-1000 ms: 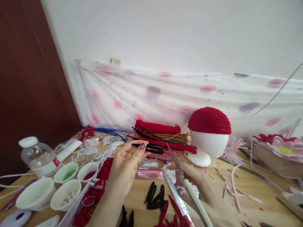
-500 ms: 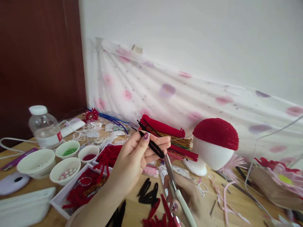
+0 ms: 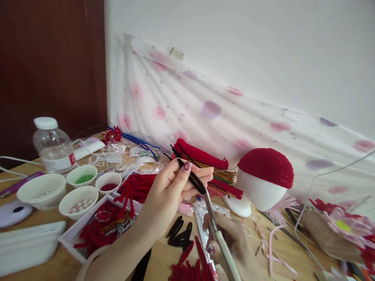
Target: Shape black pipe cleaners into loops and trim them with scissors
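My left hand [image 3: 171, 191] pinches a folded black pipe cleaner [image 3: 191, 180] between thumb and fingers, held above the wooden table [image 3: 38, 265]. My right hand [image 3: 234, 246] grips white-handled scissors [image 3: 218, 234], whose blades point up and meet the lower end of the black pipe cleaner. Below the hands lie several folded black pipe cleaner loops [image 3: 180, 234] and red loops [image 3: 190, 267]. A white foam head [image 3: 258, 193] with a red fuzzy cap [image 3: 266, 166] stands just right of the hands.
White bowls of beads [image 3: 79, 197] and a plastic bottle [image 3: 52, 146] stand at the left. A white tray [image 3: 70, 238] holds red pieces. A bundle of red, gold and black pipe cleaners [image 3: 205, 162] lies behind. Paper flowers [image 3: 342, 226] sit at the right; a spotted cloth [image 3: 222, 117] hangs on the wall.
The view has swung left and down. My left hand lifted the black pipe cleaner a little, and the scissors came up until their blades reached its end.
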The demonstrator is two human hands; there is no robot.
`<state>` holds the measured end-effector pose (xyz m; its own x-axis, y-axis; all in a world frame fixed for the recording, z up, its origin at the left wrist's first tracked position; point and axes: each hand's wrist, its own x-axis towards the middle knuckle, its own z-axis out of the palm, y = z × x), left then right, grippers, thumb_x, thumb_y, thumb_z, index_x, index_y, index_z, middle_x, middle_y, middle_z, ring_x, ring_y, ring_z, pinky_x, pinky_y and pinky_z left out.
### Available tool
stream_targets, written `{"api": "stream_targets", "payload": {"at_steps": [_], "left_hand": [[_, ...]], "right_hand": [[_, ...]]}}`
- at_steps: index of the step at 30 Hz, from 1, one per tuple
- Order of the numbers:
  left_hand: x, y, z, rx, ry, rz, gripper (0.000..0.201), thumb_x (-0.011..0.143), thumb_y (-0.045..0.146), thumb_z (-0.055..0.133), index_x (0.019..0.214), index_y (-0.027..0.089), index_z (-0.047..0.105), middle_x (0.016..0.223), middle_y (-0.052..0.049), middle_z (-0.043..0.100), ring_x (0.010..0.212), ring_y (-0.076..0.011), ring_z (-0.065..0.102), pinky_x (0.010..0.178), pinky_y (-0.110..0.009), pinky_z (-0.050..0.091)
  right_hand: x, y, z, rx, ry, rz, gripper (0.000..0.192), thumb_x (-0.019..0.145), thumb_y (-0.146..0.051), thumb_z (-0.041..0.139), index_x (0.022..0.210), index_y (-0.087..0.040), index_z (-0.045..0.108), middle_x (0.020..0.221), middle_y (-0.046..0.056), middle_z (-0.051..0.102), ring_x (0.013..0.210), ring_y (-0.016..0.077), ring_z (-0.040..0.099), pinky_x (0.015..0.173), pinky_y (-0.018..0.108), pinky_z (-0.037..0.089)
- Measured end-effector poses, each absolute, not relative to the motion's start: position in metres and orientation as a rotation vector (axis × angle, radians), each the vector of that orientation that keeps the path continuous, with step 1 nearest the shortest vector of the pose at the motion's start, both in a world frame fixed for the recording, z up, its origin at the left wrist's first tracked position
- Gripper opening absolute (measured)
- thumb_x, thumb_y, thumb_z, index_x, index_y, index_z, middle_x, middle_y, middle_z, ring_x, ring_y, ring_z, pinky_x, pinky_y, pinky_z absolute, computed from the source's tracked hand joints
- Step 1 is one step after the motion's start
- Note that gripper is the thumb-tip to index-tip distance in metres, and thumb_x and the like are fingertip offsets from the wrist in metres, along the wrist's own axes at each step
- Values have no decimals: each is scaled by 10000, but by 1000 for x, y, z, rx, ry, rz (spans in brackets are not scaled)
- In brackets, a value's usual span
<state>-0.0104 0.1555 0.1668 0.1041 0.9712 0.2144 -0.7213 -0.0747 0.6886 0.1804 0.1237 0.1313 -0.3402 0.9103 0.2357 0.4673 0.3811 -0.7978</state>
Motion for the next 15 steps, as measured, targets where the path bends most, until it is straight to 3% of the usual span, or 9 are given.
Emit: {"api": "stream_targets", "payload": {"at_steps": [7, 15], "left_hand": [[-11, 154, 170, 797, 406, 1463, 194, 965, 321, 586, 830, 184, 607, 996, -93, 811, 1073, -250, 726, 931, -377, 572], [-12, 152, 172, 773, 391, 1442, 192, 961, 316, 586, 830, 177, 599, 980, -111, 810, 1042, -260, 738, 907, -386, 584]], "right_hand": [[181, 125, 134, -1155, -1975, 862, 466, 781, -635, 724, 746, -190, 592, 560, -57, 410, 505, 108, 350, 474, 232, 255], [183, 127, 129, -1110, -1950, 989, 611, 774, -796, 592, 774, -185, 600, 558, -47, 431, 491, 106, 345, 449, 234, 250]]}}
